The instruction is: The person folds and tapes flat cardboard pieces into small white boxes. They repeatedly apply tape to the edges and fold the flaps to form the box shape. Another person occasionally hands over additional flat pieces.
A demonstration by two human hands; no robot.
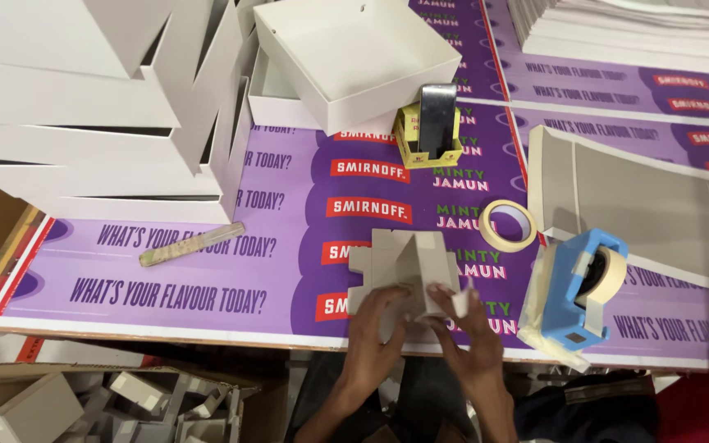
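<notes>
Grey cardboard piece (pixel 404 267) in both hands; white box (pixel 354 57) empty.

box stack (pixel 92 107) cut off at left edge, cardboard piece (pixel 404 267) partly under fingers (pixel 387 299)

Two hands are at work at the near edge of the bench (pixel 207 279): the left hand (pixel 375 332) and the right hand (pixel 469 328), both on one grey cardboard piece (pixel 404 262). One loose roll of masking tape (pixel 508 226) lies flat, and one blue tape dispenser (pixel 584 283) carries a second roll. One ruler (pixel 192 244), one phone (pixel 436 117) in one yellow stand (pixel 408 148). Two open white box trays (pixel 354 61) sit nested; the white stacks I cannot count.
</notes>
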